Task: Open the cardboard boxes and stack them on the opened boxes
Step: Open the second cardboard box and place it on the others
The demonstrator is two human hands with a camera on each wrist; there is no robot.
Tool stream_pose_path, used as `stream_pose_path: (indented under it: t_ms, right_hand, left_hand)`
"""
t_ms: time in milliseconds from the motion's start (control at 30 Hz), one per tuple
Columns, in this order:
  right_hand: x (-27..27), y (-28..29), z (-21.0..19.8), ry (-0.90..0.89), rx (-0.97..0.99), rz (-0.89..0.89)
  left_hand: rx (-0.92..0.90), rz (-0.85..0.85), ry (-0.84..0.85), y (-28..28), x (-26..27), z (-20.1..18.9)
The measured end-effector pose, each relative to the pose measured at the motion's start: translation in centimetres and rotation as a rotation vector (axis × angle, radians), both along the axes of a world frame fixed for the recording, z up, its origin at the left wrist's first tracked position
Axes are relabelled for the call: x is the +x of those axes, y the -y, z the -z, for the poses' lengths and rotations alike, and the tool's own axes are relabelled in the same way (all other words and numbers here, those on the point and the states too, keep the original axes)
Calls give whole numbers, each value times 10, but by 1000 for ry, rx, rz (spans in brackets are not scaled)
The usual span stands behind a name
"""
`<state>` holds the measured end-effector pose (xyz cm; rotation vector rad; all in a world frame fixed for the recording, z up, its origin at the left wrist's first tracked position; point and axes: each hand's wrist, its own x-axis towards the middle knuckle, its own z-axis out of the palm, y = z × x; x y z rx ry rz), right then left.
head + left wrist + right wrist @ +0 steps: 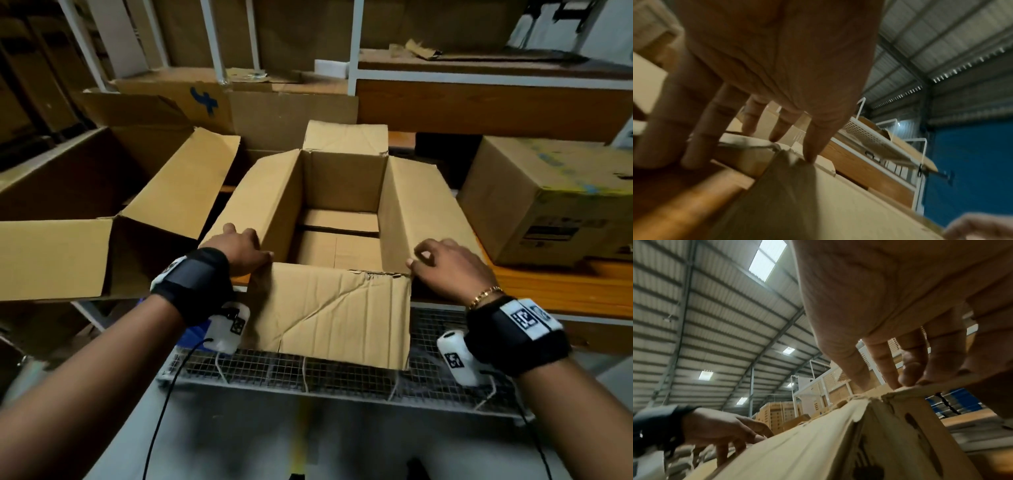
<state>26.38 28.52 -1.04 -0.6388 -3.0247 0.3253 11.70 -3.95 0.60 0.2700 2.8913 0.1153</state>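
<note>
A plain cardboard box (342,185) stands in the middle of the head view, empty, with its top flaps folded outward. Its creased near flap (335,308) hangs down toward me. My left hand (245,251) rests on the near left corner. Its straight fingers (812,146) touch the corner edge of the box (838,203). My right hand (442,263) is at the near right corner with curled fingers. Its fingertips (908,374) and thumb pinch the rim of the box (807,443) there. The right wrist view also shows the left hand (721,426).
A bigger opened box (85,212) lies to the left, its flap close to my left hand. A closed printed box (548,205) sits at the right on a wooden surface (548,287). A wire mesh shelf (308,370) is below the flap. Shelving (479,99) with cardboard stands behind.
</note>
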Motion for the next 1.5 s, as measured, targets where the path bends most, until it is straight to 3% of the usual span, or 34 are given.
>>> stream_pose_path:
  t_ms: [133,233,333,433,533,700,966,1233,1500]
  right_hand:
    - [30,15,13,-101,-107,32]
    - [37,28,26,-37,-162,45]
    - [26,36,39,-15,-400,71]
    - [9,45,43,-189,-710,119]
    - [-5,52,44,-328,-876,178]
    - [-13,56,48,-423,-990,244]
    - [1,61,31,-496,-1045,265]
    - [7,76,-36,-585,-1003,185]
    - [-16,108,-98,-666,-1097,-5]
  left_hand:
    - [397,-59,-15,23,17,29]
    - [581,-10,28,31,28,53]
    - [669,46,136,28,26,63]
    - [911,56,196,18,11,63]
    - [1123,-8,179,9,-3,69]
    - [1176,-20,55,-2,1,82]
    - [1143,31,-5,2,6,61]
    - [1307,20,-56,28,25,-18]
    - [1317,18,-291,84,31,-96]
